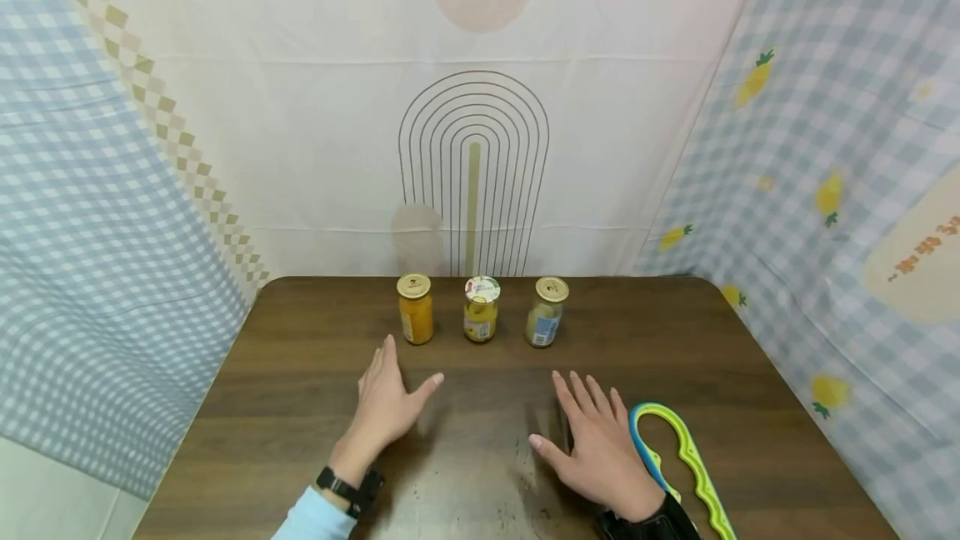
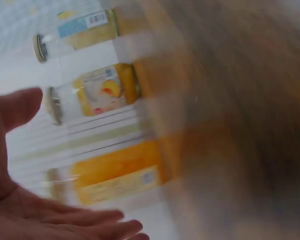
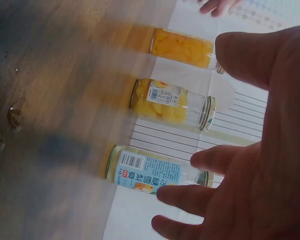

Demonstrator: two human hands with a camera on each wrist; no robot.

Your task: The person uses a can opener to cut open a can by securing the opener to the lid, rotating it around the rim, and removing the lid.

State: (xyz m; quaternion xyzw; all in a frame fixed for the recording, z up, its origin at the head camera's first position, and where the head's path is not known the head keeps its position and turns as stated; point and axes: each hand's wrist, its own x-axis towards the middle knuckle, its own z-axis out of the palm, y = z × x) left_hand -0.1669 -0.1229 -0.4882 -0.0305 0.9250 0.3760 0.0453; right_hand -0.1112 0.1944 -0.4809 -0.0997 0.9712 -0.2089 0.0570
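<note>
Three glass jars stand in a row at the far side of the brown table [image 1: 300,373]: an orange-filled jar [image 1: 415,309] with a gold lid, a yellow fruit jar [image 1: 481,308] with a white lid, and a pale jar [image 1: 546,312] with a blue label. My left hand [image 1: 388,405] hovers open just in front of the orange jar [image 2: 115,170], fingers straight. My right hand [image 1: 600,448] lies open, fingers spread, nearer the front and short of the blue-label jar [image 3: 150,172]. Neither hand holds anything. The middle jar [image 3: 172,100] shows in both wrist views [image 2: 100,95].
A blue and green jar-opener tool [image 1: 686,465] lies on the table right beside my right hand. Patterned cloth walls close off the back and both sides. Small marks spot the table surface [image 1: 480,482] between my hands.
</note>
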